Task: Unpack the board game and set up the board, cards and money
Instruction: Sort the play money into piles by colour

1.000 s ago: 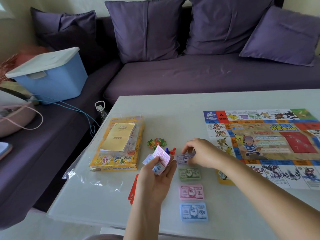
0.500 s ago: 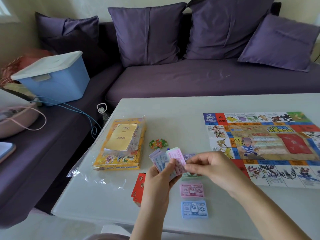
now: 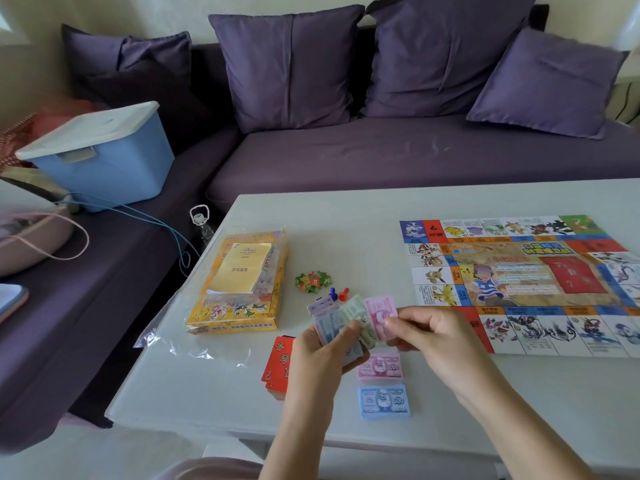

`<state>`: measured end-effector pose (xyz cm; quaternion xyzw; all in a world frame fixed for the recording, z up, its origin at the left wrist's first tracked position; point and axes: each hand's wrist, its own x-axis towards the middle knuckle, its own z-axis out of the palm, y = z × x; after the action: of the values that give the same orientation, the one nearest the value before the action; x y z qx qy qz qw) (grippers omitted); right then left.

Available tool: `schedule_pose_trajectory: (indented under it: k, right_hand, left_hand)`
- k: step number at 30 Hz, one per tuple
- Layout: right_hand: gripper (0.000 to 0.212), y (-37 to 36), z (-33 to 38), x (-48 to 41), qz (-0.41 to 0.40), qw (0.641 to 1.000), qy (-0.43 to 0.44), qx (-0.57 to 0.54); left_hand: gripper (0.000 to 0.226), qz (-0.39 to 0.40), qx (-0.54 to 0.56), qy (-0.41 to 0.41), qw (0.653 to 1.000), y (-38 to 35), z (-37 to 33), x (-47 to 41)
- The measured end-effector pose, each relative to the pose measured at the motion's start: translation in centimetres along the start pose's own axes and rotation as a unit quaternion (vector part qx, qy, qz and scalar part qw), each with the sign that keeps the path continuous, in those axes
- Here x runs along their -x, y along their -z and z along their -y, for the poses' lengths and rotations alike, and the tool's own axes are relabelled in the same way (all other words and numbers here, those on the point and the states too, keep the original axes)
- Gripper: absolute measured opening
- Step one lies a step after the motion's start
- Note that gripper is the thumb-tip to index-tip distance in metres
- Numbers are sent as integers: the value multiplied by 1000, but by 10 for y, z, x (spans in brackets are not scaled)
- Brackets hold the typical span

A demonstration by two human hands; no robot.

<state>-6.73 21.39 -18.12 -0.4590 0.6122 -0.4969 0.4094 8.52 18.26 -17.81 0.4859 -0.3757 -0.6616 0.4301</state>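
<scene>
I see left hand (image 3: 322, 355) gripping fanned play money (image 3: 333, 323), lilac/blue/green/pink, over table (image 3: 346, 220); right hand (image 3: 440, 337) pinching pink note (image 3: 376, 309). Flat on table: pink 1000 stack (image 3: 380, 367), blue 500 stack (image 3: 383, 400), near board (image 3: 519, 282).

Your board (image 3: 519, 282) lies unfolded at right. The pink stack (image 3: 380, 367) and blue stack (image 3: 383, 400) sit nearest you, red cards (image 3: 278, 365) just left, fanned notes (image 3: 341, 317) held above.

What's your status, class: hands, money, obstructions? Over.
Left hand holds fanned notes. Right hand pinches the pink note. Pink stack and blue stack on table; nothing in the way.
</scene>
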Motion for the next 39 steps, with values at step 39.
schedule_pose_trajectory:
  k: [39]
  right_hand:
    - [9, 0, -15, -19, 171, 843, 132, 493]
  left_hand:
    - [17, -26, -235, 79, 968, 11, -1, -14]
